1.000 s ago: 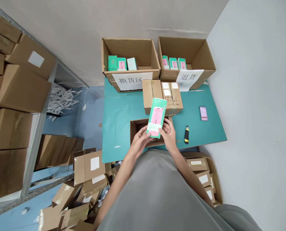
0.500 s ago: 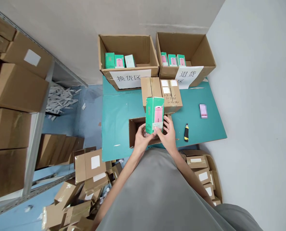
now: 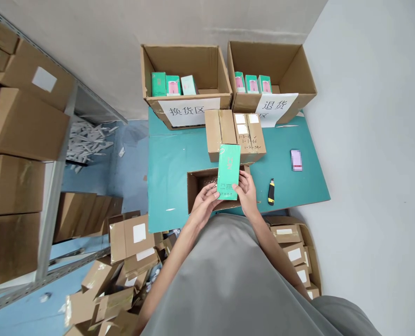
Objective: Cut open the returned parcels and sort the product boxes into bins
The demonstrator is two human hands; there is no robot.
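- Holding, head view, centre of frame: left hand (image 3: 204, 204) and right hand (image 3: 246, 195) both closed on the lower end of a green rectangular cardboard box (image 3: 229, 169).
- Box over open brown cardboard carton (image 3: 192, 192); two closed brown cartons (image 3: 220, 133) (image 3: 250, 135) just beyond.
- Black-and-yellow utility knife (image 3: 271, 193) right of centre.
- Risk: low grip; one hand loosening could tip box into carton. Wide rightward swing might knock knife.

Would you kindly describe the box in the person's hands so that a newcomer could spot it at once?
On the teal table, find the small open carton nearest the person's body. Over it, the left hand and right hand hold a green box. Unlike the boxes in the two large cartons, it is hand-held.
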